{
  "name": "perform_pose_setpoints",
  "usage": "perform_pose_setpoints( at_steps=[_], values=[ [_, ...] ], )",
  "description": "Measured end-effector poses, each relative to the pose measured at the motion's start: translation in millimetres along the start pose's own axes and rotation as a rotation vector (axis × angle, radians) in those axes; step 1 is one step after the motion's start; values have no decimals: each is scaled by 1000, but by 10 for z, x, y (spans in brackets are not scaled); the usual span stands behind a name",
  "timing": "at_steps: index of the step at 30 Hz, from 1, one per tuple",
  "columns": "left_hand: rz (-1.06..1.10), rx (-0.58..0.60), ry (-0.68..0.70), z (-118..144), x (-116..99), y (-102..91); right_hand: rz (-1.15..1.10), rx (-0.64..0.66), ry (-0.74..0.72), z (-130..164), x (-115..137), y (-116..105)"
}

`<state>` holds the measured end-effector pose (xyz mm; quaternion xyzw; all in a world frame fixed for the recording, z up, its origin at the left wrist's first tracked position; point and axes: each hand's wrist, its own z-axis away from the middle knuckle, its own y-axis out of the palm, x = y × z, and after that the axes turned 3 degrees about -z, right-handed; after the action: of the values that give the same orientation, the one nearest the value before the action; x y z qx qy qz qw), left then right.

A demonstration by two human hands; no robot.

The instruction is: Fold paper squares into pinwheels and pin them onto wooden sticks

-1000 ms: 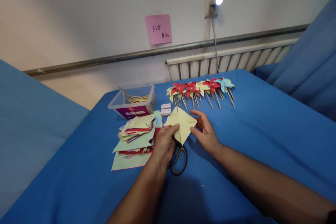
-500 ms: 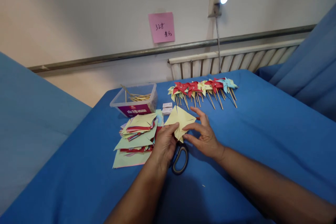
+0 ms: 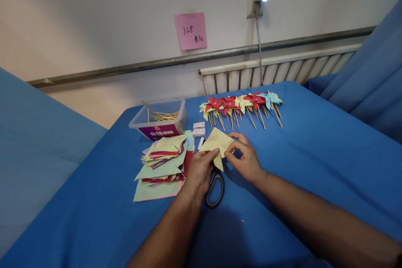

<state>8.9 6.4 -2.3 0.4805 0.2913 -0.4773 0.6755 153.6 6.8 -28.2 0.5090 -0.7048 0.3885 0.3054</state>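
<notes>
My left hand (image 3: 198, 172) and my right hand (image 3: 245, 158) both pinch a pale yellow paper square (image 3: 215, 141) just above the blue table (image 3: 314, 155). The paper's right side is bent inward under my right fingers. Dark-handled scissors (image 3: 215, 188) lie flat on the cloth right under my left hand, their blades hidden by hand and paper.
A loose pile of yellow, red and green cut papers (image 3: 163, 163) lies left of my hands. Behind it stands a clear plastic box (image 3: 159, 120) holding wooden sticks, with two small white boxes (image 3: 199, 129) beside it. A row of finished paper pinwheels (image 3: 241, 104) lies at the back.
My right hand has pushed the paper's right corner in toward the middle, so the sheet looks smaller and folded. My left hand has kept its grip on the left edge.
</notes>
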Motion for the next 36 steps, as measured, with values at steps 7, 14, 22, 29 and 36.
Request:
perform_pose_setpoints(
  at_steps=[7,14,22,29,36],
  values=[
    [14,28,8,-11,23,-13,10,12,46,2,-59,21],
    [15,-15,-9,-27,32,-2,-3,24,54,3,-61,23],
    [0,6,15,-29,49,-7,22,2,37,-2,-47,18],
    [4,0,-2,-28,41,0,45,25,12,9,-57,22],
    [-2,0,-2,-29,44,-3,21,28,27,6,-60,26]
  ],
)
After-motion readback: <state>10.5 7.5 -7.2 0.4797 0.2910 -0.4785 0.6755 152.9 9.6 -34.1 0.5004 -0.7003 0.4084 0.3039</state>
